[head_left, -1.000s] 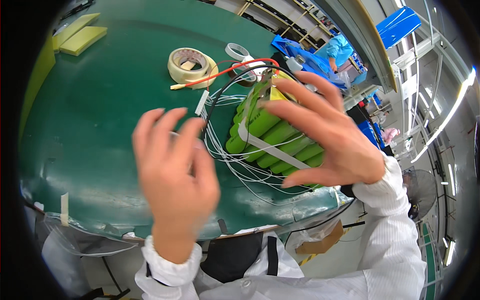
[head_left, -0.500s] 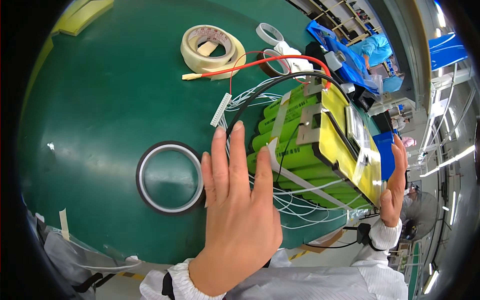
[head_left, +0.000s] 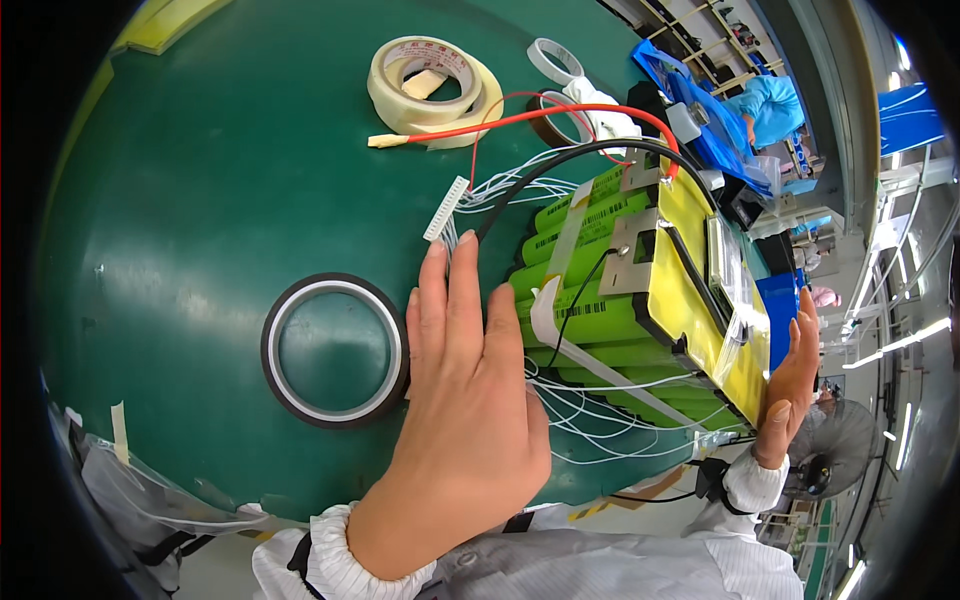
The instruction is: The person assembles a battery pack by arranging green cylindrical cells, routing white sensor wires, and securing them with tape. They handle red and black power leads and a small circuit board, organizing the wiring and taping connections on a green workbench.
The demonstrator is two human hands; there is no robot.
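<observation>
A battery pack (head_left: pixel 625 318) of green cells, yellow-faced and crossed by pale strips (head_left: pixel 568 235), stands on the green table (head_left: pixel 200 250), the left hand (head_left: pixel 455 390) open just left of it, the right hand (head_left: pixel 790 385) apart and open at its right edge, contact unclear, a cream tape roll (head_left: pixel 425 112) beyond its left side encircling a pale scrap (head_left: pixel 425 84).

Round fan (head_left: pixel 832 448), co-worker (head_left: pixel 773 108) in blue.

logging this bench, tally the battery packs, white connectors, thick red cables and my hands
green battery pack: 1
white multi-pin connector: 1
thick red cable: 1
your hands: 2, left hand and right hand
total: 5
</observation>
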